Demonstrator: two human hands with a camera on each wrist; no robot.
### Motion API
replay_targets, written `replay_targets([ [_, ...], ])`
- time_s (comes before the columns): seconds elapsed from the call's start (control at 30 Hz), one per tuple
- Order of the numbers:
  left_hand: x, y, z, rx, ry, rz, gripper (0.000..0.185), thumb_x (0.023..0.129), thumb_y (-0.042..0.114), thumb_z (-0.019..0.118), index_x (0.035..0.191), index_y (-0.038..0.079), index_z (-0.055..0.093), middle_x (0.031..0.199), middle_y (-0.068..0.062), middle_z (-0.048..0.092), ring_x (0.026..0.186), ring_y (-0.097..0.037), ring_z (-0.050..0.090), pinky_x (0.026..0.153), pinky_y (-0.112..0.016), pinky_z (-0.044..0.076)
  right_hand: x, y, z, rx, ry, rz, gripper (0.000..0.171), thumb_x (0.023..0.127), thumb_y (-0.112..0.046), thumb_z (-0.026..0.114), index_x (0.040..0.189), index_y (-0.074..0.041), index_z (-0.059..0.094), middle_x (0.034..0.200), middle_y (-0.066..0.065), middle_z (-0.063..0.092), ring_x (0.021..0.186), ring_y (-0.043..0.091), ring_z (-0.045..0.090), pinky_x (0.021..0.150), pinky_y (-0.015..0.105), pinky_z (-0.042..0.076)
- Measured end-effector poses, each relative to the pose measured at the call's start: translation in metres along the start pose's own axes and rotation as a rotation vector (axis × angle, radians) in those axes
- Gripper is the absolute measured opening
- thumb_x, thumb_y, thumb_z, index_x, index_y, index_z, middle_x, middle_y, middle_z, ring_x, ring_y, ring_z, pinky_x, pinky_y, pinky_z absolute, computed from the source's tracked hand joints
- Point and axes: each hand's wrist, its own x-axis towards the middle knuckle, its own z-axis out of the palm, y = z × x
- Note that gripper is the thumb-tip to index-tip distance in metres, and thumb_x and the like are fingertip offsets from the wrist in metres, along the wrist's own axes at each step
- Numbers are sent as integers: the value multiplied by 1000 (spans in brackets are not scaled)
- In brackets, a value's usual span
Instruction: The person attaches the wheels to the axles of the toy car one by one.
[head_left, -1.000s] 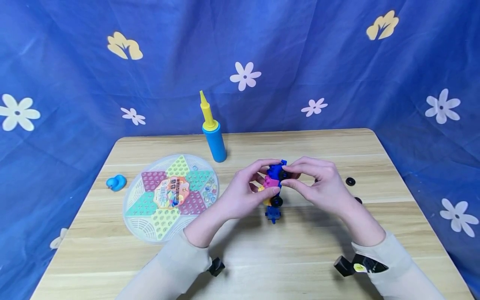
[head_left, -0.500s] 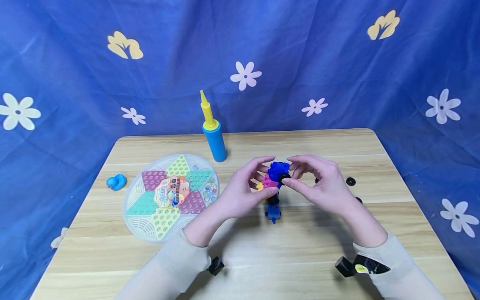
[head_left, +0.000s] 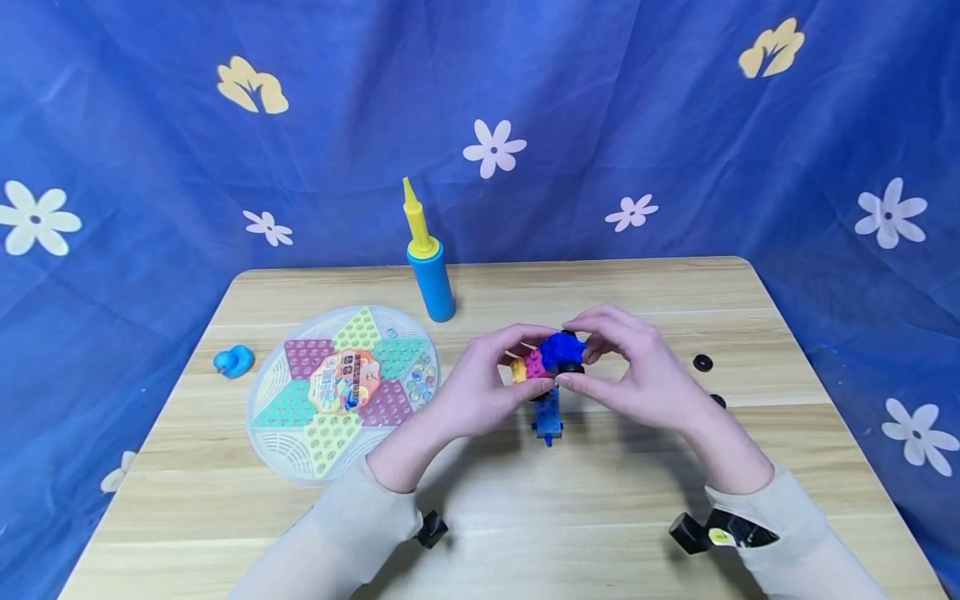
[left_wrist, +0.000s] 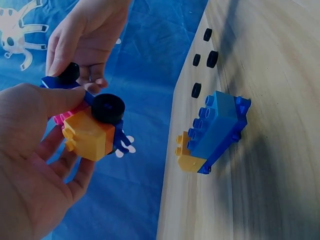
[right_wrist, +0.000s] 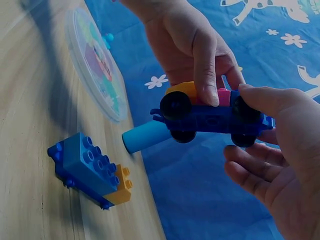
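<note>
A toy train car [head_left: 562, 352] made of building blocks is held up between both hands, tilted. My left hand [head_left: 480, 387] grips its yellow block [left_wrist: 87, 135] end, with the thumb along the side. My right hand [head_left: 637, 367] pinches a black wheel at the dark blue end, thumb on the wheel. Four-wheeled side up to the right wrist view, the blue chassis [right_wrist: 212, 120] shows several black wheels fitted. Below on the table stands a second car [right_wrist: 90, 167], its blue and yellow blocks on a dark blue base without visible wheels.
Several loose black wheels [left_wrist: 212, 59] lie on the table to the right. A round Chinese checkers board [head_left: 285, 454] lies left, beside a blue rubber duck [head_left: 234, 362]. A blue and yellow balloon pump [head_left: 432, 287] stands at the back.
The held car has turned from pointing away to lying more crosswise, its blue end swinging right. My right fingers have shifted their hold around that end. The second car stays put.
</note>
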Motion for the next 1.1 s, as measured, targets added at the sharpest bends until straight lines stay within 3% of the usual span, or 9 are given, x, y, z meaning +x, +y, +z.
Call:
replay_targets([
  [0.43, 0, -2, 0, 69, -11, 63, 47, 92, 5, 83, 136, 14, 70, 129, 4, 70, 117, -8, 65, 99, -29, 54, 5, -3, 5, -27, -50, -27, 50, 85, -20, 92, 131, -14, 72, 124, -7, 69, 98, 9, 69, 87, 28, 60],
  [0.67, 1, -4, 0, 136, 38, 61, 44, 89, 4, 86, 131, 13, 73, 125, 2, 73, 113, -9, 65, 98, -29, 53, 6, 2, 6, -54, -75, -28, 45, 86, -17, 92, 127, -10, 76, 123, -5, 72, 103, 9, 70, 90, 27, 58],
  [0.93, 1, -8, -3, 150, 81, 64, 45, 89, 10, 88, 131, 13, 73, 124, 2, 72, 110, -10, 63, 90, -30, 56, 4, 12, 7, 28, -21, -40, 43, 83, -4, 91, 124, -7, 78, 123, 0, 74, 103, 15, 73, 91, 29, 59],
  [1.1, -1, -15, -10, 116, 81, 51, 52, 89, 18, 89, 138, 15, 69, 139, 2, 67, 130, -13, 58, 103, -38, 53, 1, 16, 4, 137, 18, -28, 47, 79, 5, 91, 123, -1, 76, 124, 5, 74, 101, 20, 74, 93, 33, 60],
])
